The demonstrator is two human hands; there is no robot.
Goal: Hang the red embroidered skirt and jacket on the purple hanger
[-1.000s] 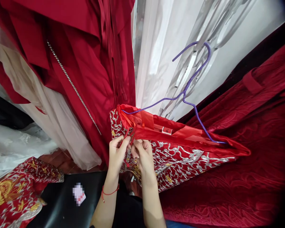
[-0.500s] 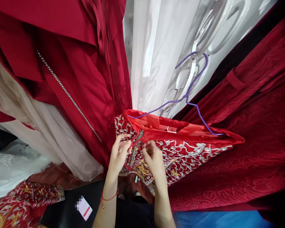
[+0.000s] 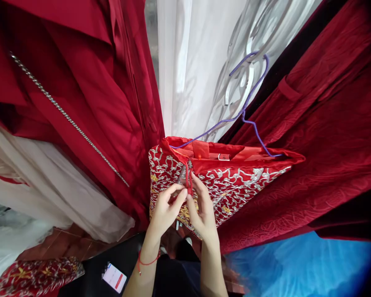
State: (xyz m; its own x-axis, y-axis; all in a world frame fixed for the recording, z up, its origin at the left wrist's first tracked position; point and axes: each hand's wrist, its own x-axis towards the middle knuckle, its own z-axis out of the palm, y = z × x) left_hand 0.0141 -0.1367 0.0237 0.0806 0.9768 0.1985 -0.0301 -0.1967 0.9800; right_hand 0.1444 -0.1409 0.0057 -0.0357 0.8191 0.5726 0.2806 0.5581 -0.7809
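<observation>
A red garment with silver and gold embroidery [image 3: 235,183] hangs on a purple wire hanger [image 3: 250,119] in front of me. Both my hands are at its left front, just under the red waistband. My left hand [image 3: 167,208] pinches a thin red ribbon [image 3: 188,181] that hangs from the waistband. My right hand [image 3: 202,210] has its fingers closed on the same ribbon from the other side. A red string bracelet circles my left wrist.
Plain red gowns [image 3: 89,103] with a rhinestone strap hang at the left, white dresses [image 3: 191,66] behind, and a dark red textured garment [image 3: 327,136] at the right. A blue surface [image 3: 297,268] lies low right; a tagged black item [image 3: 114,278] and another embroidered red piece [image 3: 34,276] lie low left.
My hands shifted slightly right and up along the waistband and drew closer together on the ribbon. The view tilted, bringing the blue surface into sight at the lower right.
</observation>
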